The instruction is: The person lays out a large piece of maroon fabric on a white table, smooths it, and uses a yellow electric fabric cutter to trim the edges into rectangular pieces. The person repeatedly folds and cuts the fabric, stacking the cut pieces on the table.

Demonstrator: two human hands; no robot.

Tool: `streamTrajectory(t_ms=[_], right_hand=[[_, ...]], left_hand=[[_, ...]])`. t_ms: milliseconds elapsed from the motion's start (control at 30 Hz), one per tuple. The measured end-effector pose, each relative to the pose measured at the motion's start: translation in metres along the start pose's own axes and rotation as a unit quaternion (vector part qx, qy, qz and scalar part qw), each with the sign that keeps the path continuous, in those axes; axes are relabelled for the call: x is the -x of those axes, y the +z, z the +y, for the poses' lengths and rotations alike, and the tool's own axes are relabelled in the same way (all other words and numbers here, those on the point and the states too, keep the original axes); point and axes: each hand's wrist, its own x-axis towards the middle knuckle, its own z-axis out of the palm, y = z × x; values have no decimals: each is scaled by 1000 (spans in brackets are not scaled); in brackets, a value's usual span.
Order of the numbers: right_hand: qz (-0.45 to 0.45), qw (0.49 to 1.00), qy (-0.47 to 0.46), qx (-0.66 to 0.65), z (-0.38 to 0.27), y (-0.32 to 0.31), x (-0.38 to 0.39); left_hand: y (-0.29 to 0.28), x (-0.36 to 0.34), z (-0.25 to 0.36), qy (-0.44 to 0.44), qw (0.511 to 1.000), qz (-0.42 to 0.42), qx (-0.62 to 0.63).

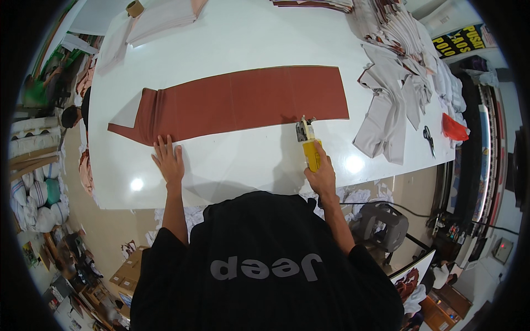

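A long strip of reddish-brown fabric (259, 96) lies across the white table (232, 165), bunched into folds near its left end. My left hand (168, 160) rests with fingers spread, its fingertips at the near edge of the cloth beside those folds. A yellow handheld electric fabric cutter (310, 146) is gripped in my right hand (322, 175). The cutter's metal head meets the near edge of the fabric toward its right end. Whether the blade has entered the cloth cannot be made out.
At the right lie light grey fabric pieces (381, 110), black scissors (428, 141) and a red plastic bag (455, 127). Stacked white sheets (163, 22) and a tape roll (134, 8) sit far left. A black cable (397, 205) runs off right, above a grey stool (383, 226).
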Motion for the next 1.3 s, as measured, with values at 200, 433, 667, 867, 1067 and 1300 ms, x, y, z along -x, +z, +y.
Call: streamTrajectory(t_ms=[200, 433, 667, 867, 1067, 1300], right_hand=[[4, 1000, 10, 20, -3, 7, -17], [-14, 999, 21, 22, -18, 2, -33], [12, 1000, -13, 24, -27, 7, -68], [12, 1000, -14, 19, -46, 8, -119], [40, 997, -65, 4, -73, 9, -172], [42, 996, -79, -24, -106, 3, -255]], left_hand=[[-1, 0, 0, -5, 1000, 7, 15], [-1, 0, -1, -8, 1000, 14, 12], [-3, -2, 4, -17, 1000, 9, 7], [-7, -4, 6, -24, 1000, -2, -2], [-11, -1, 7, -33, 999, -11, 4], [-12, -4, 10, -28, 999, -9, 22]])
